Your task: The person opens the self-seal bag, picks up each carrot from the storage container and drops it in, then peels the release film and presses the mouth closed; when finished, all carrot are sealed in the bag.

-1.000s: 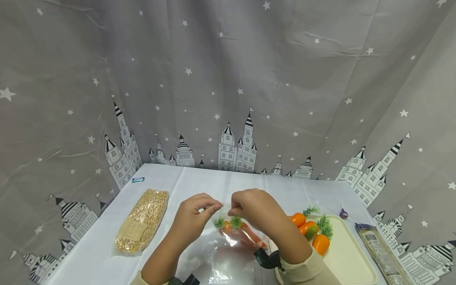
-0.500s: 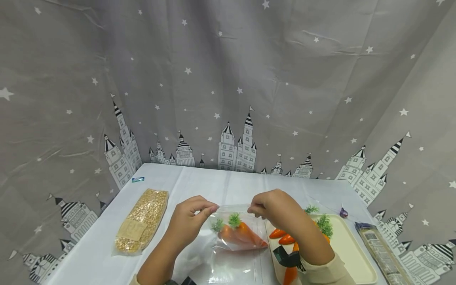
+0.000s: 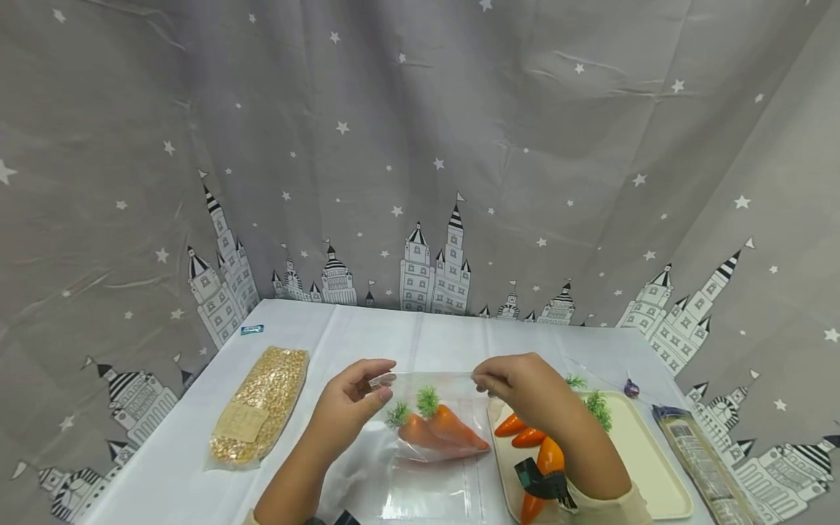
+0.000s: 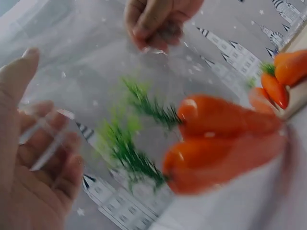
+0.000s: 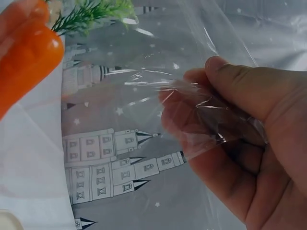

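Note:
A clear plastic bag (image 3: 436,380) hangs upright between my hands, with two orange carrots (image 3: 453,430) lying inside it. Their feathery green tops (image 4: 136,158) point toward the bag's mouth. My right hand (image 3: 521,383) pinches the upper right edge; in the right wrist view, thumb and fingers (image 5: 225,76) grip the crinkled film. At the upper left corner, my left hand (image 3: 351,401) has its thumb and fingers spread apart. In the left wrist view the film lies across those fingers (image 4: 48,148), while the thumb stands away from it.
On the right stands a cream tray (image 3: 656,459) with several more carrots (image 3: 550,458), partly behind my right forearm. Past it lie a long printed packet (image 3: 695,459) and a small purple item (image 3: 631,388). A bag of yellow kernels (image 3: 278,383) and a small blue packet (image 3: 252,329) are left.
My right hand has moved right, away from the left, and the bag's top edge is drawn out between them. My left thumb and fingers have gone from pinching the film to spread apart.

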Action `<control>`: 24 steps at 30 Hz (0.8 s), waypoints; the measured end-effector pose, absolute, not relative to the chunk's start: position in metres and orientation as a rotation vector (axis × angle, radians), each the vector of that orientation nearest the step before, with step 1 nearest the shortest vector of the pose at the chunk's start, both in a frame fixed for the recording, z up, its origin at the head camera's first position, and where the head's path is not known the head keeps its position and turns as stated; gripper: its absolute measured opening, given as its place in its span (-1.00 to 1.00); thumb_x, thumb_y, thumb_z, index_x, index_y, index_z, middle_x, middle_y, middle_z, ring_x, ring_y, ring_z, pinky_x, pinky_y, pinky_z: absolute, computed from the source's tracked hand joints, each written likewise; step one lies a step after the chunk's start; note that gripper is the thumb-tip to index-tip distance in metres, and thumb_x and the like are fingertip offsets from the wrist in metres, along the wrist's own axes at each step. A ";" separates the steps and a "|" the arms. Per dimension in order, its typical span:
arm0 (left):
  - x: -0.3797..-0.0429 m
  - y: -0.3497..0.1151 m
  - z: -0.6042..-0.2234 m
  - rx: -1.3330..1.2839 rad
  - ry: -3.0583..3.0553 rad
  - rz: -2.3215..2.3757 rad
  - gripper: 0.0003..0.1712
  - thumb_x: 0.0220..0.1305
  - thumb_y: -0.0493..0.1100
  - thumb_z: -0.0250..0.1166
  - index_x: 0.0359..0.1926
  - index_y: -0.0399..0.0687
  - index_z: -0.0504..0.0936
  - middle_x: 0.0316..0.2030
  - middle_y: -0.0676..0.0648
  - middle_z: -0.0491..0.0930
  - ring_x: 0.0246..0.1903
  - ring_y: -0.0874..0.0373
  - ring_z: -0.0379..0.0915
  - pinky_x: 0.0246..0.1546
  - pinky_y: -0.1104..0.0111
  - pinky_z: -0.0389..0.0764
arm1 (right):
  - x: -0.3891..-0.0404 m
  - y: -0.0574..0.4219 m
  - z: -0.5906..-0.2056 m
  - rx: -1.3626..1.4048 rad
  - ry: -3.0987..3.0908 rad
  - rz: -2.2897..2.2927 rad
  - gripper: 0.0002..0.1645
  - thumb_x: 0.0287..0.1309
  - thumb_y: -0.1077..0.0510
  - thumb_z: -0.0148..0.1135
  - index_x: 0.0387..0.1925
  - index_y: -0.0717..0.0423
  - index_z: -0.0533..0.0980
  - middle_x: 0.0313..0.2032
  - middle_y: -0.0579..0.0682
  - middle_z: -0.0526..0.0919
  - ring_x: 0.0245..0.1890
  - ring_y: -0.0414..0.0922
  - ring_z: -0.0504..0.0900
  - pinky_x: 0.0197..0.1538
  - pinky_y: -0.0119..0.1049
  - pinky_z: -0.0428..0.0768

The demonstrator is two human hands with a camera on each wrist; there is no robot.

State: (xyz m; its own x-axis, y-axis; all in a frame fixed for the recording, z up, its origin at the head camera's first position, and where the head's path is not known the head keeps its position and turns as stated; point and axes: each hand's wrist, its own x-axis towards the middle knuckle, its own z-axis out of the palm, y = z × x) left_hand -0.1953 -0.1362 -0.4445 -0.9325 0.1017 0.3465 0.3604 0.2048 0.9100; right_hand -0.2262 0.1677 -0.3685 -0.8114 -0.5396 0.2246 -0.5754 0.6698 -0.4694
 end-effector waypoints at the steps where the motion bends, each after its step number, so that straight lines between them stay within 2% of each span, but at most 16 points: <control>1: -0.197 -0.136 -0.449 -0.452 -2.292 -1.847 -0.54 0.37 -0.18 0.42 0.26 -0.01 0.62 0.12 -0.10 0.66 0.12 0.11 0.62 0.13 0.29 0.67 | -0.226 0.168 -0.368 0.933 -2.800 0.836 -0.88 0.40 0.13 0.33 -0.18 -0.11 0.76 -0.37 -0.36 0.73 -0.33 -0.28 0.72 -0.12 -0.37 0.73; 5: -0.206 -0.135 -0.473 -0.438 -2.497 -1.902 -0.28 0.26 -0.05 0.53 0.40 0.04 0.50 0.18 -0.06 0.64 0.12 0.06 0.60 0.16 0.17 0.65 | -0.226 0.170 -0.368 0.928 -2.777 0.892 -0.88 0.41 0.14 0.33 -0.20 -0.11 0.76 -0.38 -0.35 0.72 -0.33 -0.25 0.72 -0.14 -0.43 0.70; 8: -0.212 -0.132 -0.493 -0.445 -2.657 -1.874 -0.16 0.16 0.05 0.59 0.43 0.07 0.48 0.18 -0.06 0.63 0.02 0.06 0.62 0.02 0.16 0.69 | -0.227 0.170 -0.370 0.925 -2.774 0.934 -0.88 0.42 0.12 0.32 -0.20 -0.11 0.76 -0.36 -0.35 0.72 -0.31 -0.21 0.73 -0.14 -0.46 0.68; 11: -0.215 -0.130 -0.509 -0.474 -2.760 -1.815 -0.16 0.11 0.07 0.62 0.40 0.11 0.51 0.11 -0.04 0.66 -0.06 0.08 0.63 -0.05 0.16 0.69 | -0.227 0.170 -0.374 0.912 -2.768 0.972 -0.87 0.44 0.10 0.31 -0.21 -0.12 0.75 -0.36 -0.36 0.72 -0.30 -0.24 0.73 -0.14 -0.44 0.69; 15: -0.217 -0.127 -0.519 -0.516 -2.788 -1.759 -0.34 0.11 0.05 0.61 0.24 0.15 0.63 0.02 0.08 0.71 -0.04 0.13 0.66 0.10 0.07 0.67 | -0.228 0.172 -0.383 0.838 -2.746 1.093 -0.88 0.40 0.06 0.36 -0.10 -0.12 0.72 -0.27 -0.31 0.77 -0.24 -0.29 0.73 -0.07 -0.33 0.73; 18: -0.218 -0.125 -0.521 -0.524 -2.759 -1.760 -0.46 0.13 0.03 0.60 0.13 0.14 0.68 -0.03 0.13 0.75 -0.03 0.15 0.69 0.12 0.11 0.67 | -0.233 0.175 -0.398 0.755 -2.691 1.355 -0.58 0.30 0.03 0.46 0.16 -0.13 0.62 -0.08 -0.17 0.78 -0.07 -0.16 0.77 0.07 -0.16 0.74; 21: -0.217 -0.125 -0.523 -0.508 -2.739 -1.758 -0.48 0.14 0.05 0.59 0.11 0.08 0.68 -0.06 0.12 0.75 -0.07 0.17 0.69 0.04 0.26 0.69 | -0.239 0.179 -0.425 0.744 -2.617 1.646 -0.22 0.22 0.08 0.53 0.41 -0.12 0.40 0.14 0.03 0.69 0.17 0.06 0.69 0.28 0.03 0.62; 24: -0.213 -0.126 -0.526 -0.476 -2.736 -1.774 -0.43 0.15 0.08 0.58 0.11 -0.04 0.68 -0.06 0.05 0.75 -0.12 0.17 0.69 -0.06 0.36 0.68 | -0.240 0.179 -0.459 0.787 -2.674 1.757 -0.08 0.19 0.08 0.54 0.49 -0.02 0.28 0.27 0.16 0.59 0.29 0.16 0.59 0.38 0.12 0.51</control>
